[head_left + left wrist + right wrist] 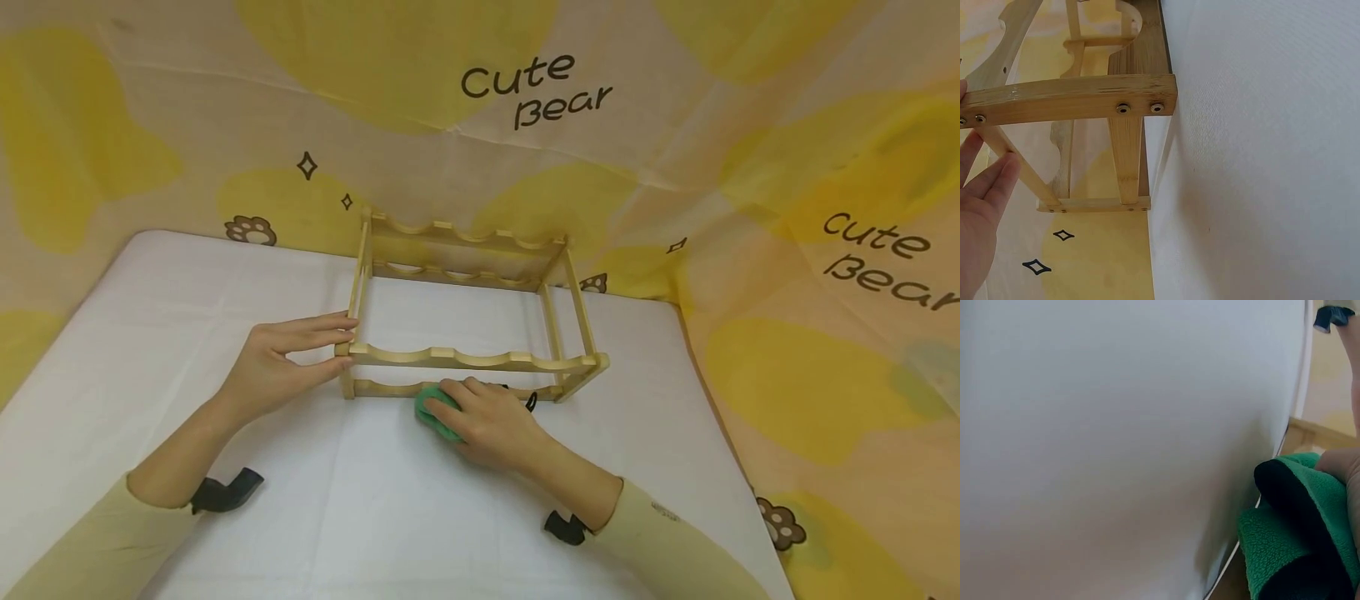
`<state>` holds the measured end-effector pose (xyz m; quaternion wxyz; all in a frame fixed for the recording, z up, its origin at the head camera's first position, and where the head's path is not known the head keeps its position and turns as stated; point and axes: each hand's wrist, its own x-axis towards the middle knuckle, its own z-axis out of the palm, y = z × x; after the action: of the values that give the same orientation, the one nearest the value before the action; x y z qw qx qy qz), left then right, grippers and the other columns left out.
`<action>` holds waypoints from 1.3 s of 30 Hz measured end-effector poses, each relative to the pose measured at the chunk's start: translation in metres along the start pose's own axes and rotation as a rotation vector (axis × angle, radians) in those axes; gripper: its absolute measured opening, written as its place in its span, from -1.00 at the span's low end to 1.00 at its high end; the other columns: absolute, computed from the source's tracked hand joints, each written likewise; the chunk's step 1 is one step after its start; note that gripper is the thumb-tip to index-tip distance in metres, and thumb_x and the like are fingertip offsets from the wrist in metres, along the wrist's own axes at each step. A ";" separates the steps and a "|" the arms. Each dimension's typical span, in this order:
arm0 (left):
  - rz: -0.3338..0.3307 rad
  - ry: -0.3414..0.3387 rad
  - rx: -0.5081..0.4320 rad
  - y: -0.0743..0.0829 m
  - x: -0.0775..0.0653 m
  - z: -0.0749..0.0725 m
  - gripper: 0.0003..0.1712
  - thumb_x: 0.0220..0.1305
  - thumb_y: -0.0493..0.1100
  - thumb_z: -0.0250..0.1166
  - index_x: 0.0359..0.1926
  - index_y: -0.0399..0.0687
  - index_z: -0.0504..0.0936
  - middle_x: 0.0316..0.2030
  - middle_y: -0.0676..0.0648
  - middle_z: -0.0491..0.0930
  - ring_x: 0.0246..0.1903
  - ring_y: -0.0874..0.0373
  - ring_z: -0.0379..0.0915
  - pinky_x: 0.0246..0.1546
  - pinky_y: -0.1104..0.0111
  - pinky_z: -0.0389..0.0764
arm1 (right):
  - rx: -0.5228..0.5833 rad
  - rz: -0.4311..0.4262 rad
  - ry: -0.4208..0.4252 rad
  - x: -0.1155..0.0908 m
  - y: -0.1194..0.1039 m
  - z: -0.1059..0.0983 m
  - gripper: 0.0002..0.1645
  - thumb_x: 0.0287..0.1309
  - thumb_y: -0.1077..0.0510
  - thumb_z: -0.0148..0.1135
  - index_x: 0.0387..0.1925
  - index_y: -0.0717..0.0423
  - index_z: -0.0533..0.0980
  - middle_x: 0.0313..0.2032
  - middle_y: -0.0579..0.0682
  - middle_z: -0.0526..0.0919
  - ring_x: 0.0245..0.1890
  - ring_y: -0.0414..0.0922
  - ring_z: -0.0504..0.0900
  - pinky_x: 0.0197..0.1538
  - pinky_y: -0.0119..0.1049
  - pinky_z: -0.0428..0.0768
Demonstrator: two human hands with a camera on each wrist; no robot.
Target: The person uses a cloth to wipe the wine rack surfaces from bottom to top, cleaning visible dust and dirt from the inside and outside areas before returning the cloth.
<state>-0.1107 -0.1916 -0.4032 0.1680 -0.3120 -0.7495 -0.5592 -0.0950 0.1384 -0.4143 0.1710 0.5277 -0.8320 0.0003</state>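
Observation:
A light wooden rack (450,358) with scalloped rails stands on the white table. At its front left corner my left hand (288,358) pinches the frame, thumb at the front and straight fingers along the side rail. The left wrist view shows that hand (982,206) beside the rack's post (1085,100), which has metal screws. My right hand (491,421) holds a folded green cloth (431,410) against the lower front rail. In the right wrist view the cloth (1329,494) shows a fuzzy green face and a black side, with part of the hand (1349,465) over it.
The white tabletop (405,517) runs around the rack. Behind and to the right hangs a yellow patterned curtain (637,192), close to the rack's back. A small black loop (532,402) shows beside my right hand. Black straps (228,492) stick out at both wrists.

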 end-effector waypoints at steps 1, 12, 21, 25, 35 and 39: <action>0.004 0.001 0.000 0.000 0.000 0.000 -0.50 -0.18 -0.68 0.56 -0.11 -0.40 0.80 0.02 -0.29 0.75 0.22 0.17 0.61 0.22 0.42 0.58 | 0.002 -0.007 -0.003 0.004 -0.002 0.001 -0.43 0.12 0.11 0.55 0.19 -0.03 0.60 0.09 0.00 0.63 -0.10 -0.08 0.68 -0.19 -0.32 0.74; 0.021 0.006 0.034 -0.001 -0.001 0.000 -0.48 -0.18 -0.67 0.57 -0.11 -0.31 0.83 0.02 -0.24 0.76 0.21 0.20 0.61 0.21 0.44 0.58 | -0.074 -0.037 -0.019 0.039 -0.025 0.013 -0.75 0.52 0.15 0.15 0.12 -0.01 0.60 0.00 -0.06 0.62 -0.23 -0.16 0.63 -0.35 -0.45 0.63; 0.011 0.009 0.028 -0.001 -0.002 0.000 -0.48 -0.18 -0.68 0.57 -0.10 -0.34 0.82 0.03 -0.24 0.75 0.22 0.18 0.61 0.22 0.43 0.58 | -0.147 -0.032 -0.035 0.060 -0.036 0.018 -0.70 0.62 0.17 -0.05 0.13 0.02 0.57 -0.04 -0.07 0.59 -0.31 -0.18 0.56 -0.50 -0.48 0.44; -0.004 0.005 0.021 -0.001 -0.001 0.000 -0.49 -0.16 -0.67 0.57 -0.10 -0.30 0.83 0.03 -0.23 0.76 0.22 0.19 0.61 0.22 0.42 0.57 | -0.158 -0.020 -0.049 0.062 -0.038 0.018 -0.70 0.60 0.16 -0.04 0.15 0.00 0.57 -0.04 -0.08 0.59 -0.34 -0.18 0.54 -0.52 -0.48 0.40; 0.018 0.012 0.019 0.000 0.000 0.001 -0.47 -0.19 -0.67 0.58 -0.10 -0.33 0.82 0.03 -0.25 0.75 0.21 0.20 0.61 0.20 0.45 0.58 | -0.182 0.007 -0.053 0.041 -0.033 0.012 -0.70 0.53 0.17 0.03 0.12 -0.01 0.60 -0.03 -0.08 0.61 -0.31 -0.19 0.58 -0.47 -0.48 0.51; 0.008 0.012 0.021 -0.001 -0.001 0.001 -0.48 -0.18 -0.67 0.58 -0.10 -0.33 0.82 0.03 -0.25 0.75 0.21 0.19 0.62 0.20 0.45 0.58 | -0.168 0.013 -0.046 0.029 -0.029 0.008 -0.70 0.51 0.21 0.03 0.11 0.01 0.60 -0.02 -0.05 0.61 -0.33 -0.17 0.57 -0.49 -0.46 0.51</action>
<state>-0.1107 -0.1914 -0.4043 0.1780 -0.3099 -0.7530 -0.5525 -0.0830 0.0980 -0.4191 0.1952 0.5060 -0.8363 -0.0805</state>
